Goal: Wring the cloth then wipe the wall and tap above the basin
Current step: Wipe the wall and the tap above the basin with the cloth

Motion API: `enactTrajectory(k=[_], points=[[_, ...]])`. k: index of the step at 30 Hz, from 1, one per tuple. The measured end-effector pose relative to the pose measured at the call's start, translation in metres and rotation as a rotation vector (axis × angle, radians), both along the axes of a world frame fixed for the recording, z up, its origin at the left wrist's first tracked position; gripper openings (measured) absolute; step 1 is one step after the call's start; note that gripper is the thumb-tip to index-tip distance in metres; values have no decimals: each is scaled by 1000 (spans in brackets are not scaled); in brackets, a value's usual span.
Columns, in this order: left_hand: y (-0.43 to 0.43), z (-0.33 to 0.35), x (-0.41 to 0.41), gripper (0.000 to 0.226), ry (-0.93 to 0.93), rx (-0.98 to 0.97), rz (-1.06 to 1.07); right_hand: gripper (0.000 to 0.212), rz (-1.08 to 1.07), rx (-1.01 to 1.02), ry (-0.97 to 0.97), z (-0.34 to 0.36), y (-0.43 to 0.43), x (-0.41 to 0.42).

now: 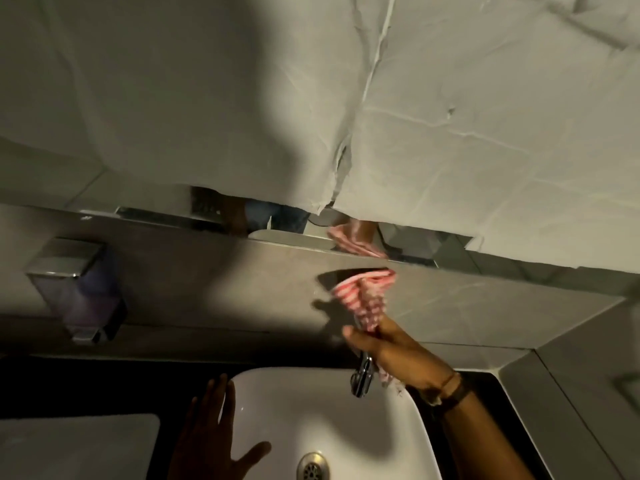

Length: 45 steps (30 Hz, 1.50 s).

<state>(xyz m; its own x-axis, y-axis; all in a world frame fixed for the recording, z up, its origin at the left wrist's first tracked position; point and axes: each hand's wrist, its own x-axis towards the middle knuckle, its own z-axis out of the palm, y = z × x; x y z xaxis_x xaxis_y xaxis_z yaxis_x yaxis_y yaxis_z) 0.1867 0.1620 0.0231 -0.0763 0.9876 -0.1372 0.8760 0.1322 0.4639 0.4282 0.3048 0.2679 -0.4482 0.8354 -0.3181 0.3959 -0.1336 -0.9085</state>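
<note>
While the right hand (388, 348) clamps the cloth (367, 299) against the wall (242, 285), half-hiding the tap (362, 377), the left hand (211, 434) lies spread.

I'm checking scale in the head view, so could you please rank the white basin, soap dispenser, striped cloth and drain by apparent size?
1. White ceramic basin
2. Steel-topped wall soap dispenser
3. Red-and-white striped cloth
4. Round metal drain, partly cropped by the frame

A soap dispenser (74, 291) hangs at left; crumpled white paper (450, 133) covers the mirror (277, 223); dark worktop (104, 386) below.
</note>
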Motion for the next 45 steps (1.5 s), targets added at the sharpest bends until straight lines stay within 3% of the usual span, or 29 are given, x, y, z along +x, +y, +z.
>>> enactTrajectory(k=[2,4,6,9,11,17,21,24,29,31,32,34,36,39,42,45], points=[[-2,0,1,128,1,-14,0,89,-2,-78,-5,7,-10,-9],[-2,1,1,128,12,-13,16,75,-171,-73,83,-1,-3,-13],[-1,1,2,126,7,-28,22,56,-351,22,-128,-2,14,-29],[-7,-1,4,124,18,11,52,49,-366,140,-552,-7,30,-49],[-10,-2,7,124,27,49,64,47,-419,212,-613,-15,21,-50],[-7,0,7,125,10,4,54,39,-644,428,-543,-53,-60,-33],[-5,1,4,123,0,2,40,48,-439,225,-589,-19,-4,-36],[-7,-2,6,124,0,11,41,56,-422,87,-473,-8,24,-45],[-8,-2,7,126,-16,27,45,52,-761,411,-207,-72,-46,-36],[-7,-5,7,129,-20,45,69,54,-819,441,-33,-100,-78,-38],[-6,-8,7,131,-17,61,85,61,-812,450,6,-107,-87,-41],[-3,-11,7,135,-27,42,90,52,-772,480,-58,-110,-90,-37],[0,-11,6,136,-24,39,99,42,-744,520,-283,-94,-76,-28],[-1,-6,8,129,-13,92,95,49,-579,540,-572,-56,-33,-20],[-8,-8,7,124,10,89,101,62,-341,269,-775,-14,22,-38],[-8,-9,7,123,39,78,103,67,-376,118,-691,-5,33,-52]])
